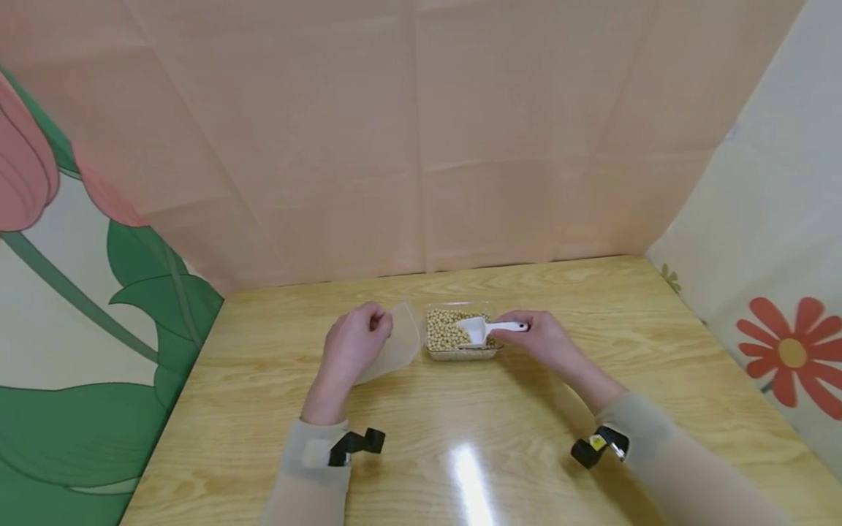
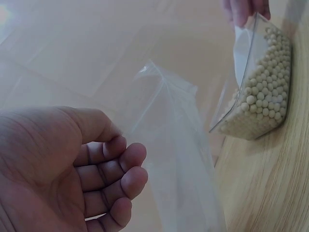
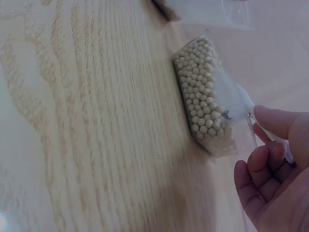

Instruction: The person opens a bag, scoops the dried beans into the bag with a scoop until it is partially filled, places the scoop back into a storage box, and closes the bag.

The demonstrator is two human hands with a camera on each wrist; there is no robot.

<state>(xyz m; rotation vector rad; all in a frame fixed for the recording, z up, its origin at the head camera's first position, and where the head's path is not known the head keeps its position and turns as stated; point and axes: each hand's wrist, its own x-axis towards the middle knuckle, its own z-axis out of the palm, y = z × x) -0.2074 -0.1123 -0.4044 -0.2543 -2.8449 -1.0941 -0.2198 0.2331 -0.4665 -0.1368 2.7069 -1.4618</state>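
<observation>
A clear rectangular container [image 1: 463,356] holds many round, pale soybeans [image 2: 270,87]. My right hand [image 1: 541,337] grips the handle of a white scoop [image 1: 473,330], whose bowl lies in among the beans. In the right wrist view, thumb and fingers of that hand [image 3: 277,169] close around the handle at the container's end. To the left of the container, my left hand [image 1: 357,340] pinches the edge of a clear plastic bag [image 1: 400,351] between thumb and forefinger. The bag [image 2: 174,145] hangs down beside the container in the left wrist view; its inside shows no beans.
Everything stands on a wood-grain table [image 1: 421,438], with a pinkish cloth [image 1: 421,146] hanging behind its far edge. Walls with painted flowers [image 1: 791,353] rise on both sides. Each forearm wears a black camera mount [image 1: 598,446].
</observation>
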